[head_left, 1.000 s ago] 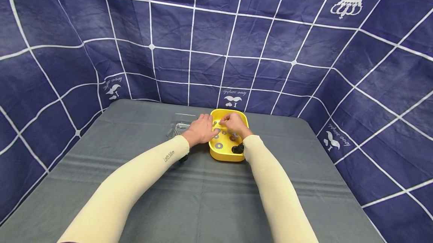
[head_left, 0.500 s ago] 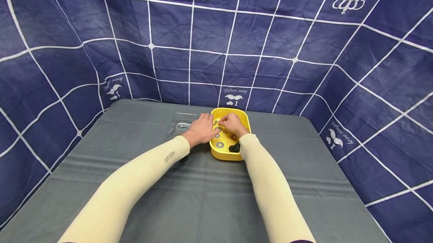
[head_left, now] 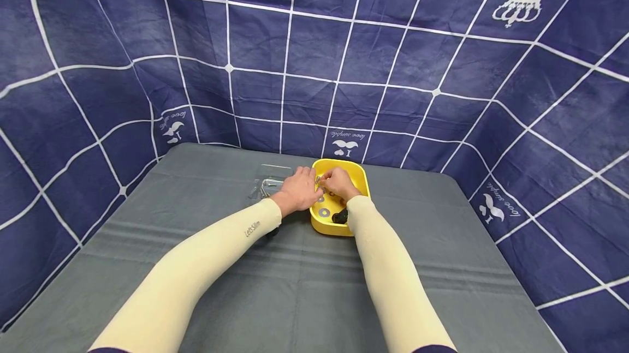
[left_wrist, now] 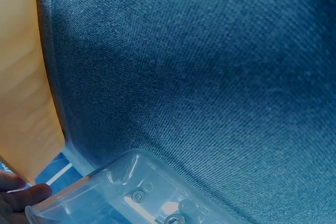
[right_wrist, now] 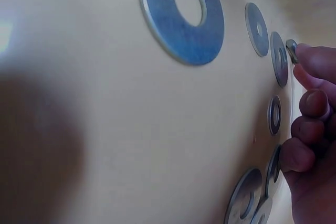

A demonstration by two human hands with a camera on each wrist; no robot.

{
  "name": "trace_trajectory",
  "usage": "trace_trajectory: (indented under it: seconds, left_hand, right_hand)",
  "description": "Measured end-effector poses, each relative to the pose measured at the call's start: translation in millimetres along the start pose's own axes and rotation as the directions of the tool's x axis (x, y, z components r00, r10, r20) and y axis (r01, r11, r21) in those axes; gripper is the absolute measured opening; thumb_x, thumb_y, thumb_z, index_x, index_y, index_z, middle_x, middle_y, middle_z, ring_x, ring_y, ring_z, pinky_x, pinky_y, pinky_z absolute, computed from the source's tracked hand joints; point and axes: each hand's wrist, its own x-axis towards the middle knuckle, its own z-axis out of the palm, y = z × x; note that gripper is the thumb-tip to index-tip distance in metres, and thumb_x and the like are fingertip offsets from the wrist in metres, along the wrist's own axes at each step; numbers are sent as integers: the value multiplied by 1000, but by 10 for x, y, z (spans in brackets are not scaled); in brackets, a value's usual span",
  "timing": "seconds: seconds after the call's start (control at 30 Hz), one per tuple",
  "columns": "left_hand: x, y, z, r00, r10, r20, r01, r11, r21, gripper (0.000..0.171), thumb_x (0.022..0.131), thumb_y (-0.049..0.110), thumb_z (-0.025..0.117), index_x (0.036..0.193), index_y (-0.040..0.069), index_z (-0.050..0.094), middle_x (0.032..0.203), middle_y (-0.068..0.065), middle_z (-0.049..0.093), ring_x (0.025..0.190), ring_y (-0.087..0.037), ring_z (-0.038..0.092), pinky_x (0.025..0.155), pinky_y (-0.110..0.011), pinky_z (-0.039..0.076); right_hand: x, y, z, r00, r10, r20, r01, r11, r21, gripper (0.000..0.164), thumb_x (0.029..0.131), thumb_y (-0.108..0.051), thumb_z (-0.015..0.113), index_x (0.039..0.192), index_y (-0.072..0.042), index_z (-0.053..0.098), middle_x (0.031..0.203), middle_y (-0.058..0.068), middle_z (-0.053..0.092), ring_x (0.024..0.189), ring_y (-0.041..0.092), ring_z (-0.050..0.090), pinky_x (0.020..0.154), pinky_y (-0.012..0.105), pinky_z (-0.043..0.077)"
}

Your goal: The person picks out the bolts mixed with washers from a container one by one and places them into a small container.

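At the far middle of the table, my left hand [head_left: 301, 186] grips the left wall of a yellow box [head_left: 334, 228], its thumb over the inside. In the left wrist view, its fingers [left_wrist: 23, 196] show near the box's outer wall [left_wrist: 26, 77]. My right hand [head_left: 339, 181] reaches into the box; its thumb and forefinger pinch a small metal nut-like piece [right_wrist: 292, 50]. The rest of that piece is hidden by the fingers. Several flat washers lie on the box floor around that hand, including a large washer [right_wrist: 207, 17] and a smaller washer [right_wrist: 274, 115].
A clear plastic container [left_wrist: 142, 169] with small metal parts stands left of the box, partly behind the left hand. A black thing [head_left: 340, 216] shows by the right wrist. The grey table [head_left: 265, 298] ends at a blue cloth [head_left: 393, 53] hung around it.
The head view has swung slightly, so the whole scene sits a little further right. The right fingers stay in the box near its left wall; the left hand keeps its place.
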Motion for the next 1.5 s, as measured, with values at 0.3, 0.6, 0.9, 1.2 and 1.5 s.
trace_trajectory:
  seconds: [0.3, 0.6, 0.9, 1.2, 1.5]
  left_hand:
    - [-10, 25, -2, 1000, 2, 8, -2, 1000, 5, 56, 99, 43, 49, 136, 1, 45, 128, -16, 52, 125, -30, 46, 99, -48, 51]
    - [10, 33, 7, 1000, 8, -5, -8, 1000, 19, 57, 99, 43, 49, 136, 1, 44, 127, -15, 53, 123, -30, 47, 100, -47, 51]
    - [18, 50, 11, 1000, -6, -6, 6, 1000, 23, 55, 99, 44, 50, 135, 2, 45, 127, -15, 53, 122, -29, 47, 97, -48, 53]
    - [27, 51, -5, 1000, -10, 5, 10, 1000, 21, 58, 101, 43, 49, 138, 0, 43, 130, -16, 52, 126, -30, 46, 99, -48, 52]
    - [15, 34, -3, 1000, -8, 12, 8, 999, 41, 62, 102, 46, 45, 141, -1, 40, 131, -16, 51, 126, -30, 45, 100, -48, 51]
  right_hand:
    - [19, 0, 35, 997, 81, -10, -81, 996, 43, 15, 88, -21, 76, 84, -6, 77, 55, -3, 54, 45, 12, 47, 45, 22, 39]
    - [37, -24, 40, 990, 137, -38, -137, 991, 2, 18, 86, -25, 77, 76, -10, 75, 55, -4, 54, 46, 12, 48, 44, 23, 39]
    - [48, -15, 23, 986, 165, -33, -166, 986, -22, 21, 88, -23, 72, 70, -12, 73, 55, -3, 54, 47, 14, 50, 45, 25, 39]
    - [36, -12, 0, 978, 201, -53, -203, 979, -29, 13, 89, -18, 68, 81, -11, 75, 62, -2, 58, 49, 13, 50, 45, 24, 41]
    - [42, -5, 25, 985, 162, -55, -166, 984, -71, 17, 91, -15, 65, 78, -8, 73, 56, -2, 52, 47, 13, 50, 45, 22, 41]
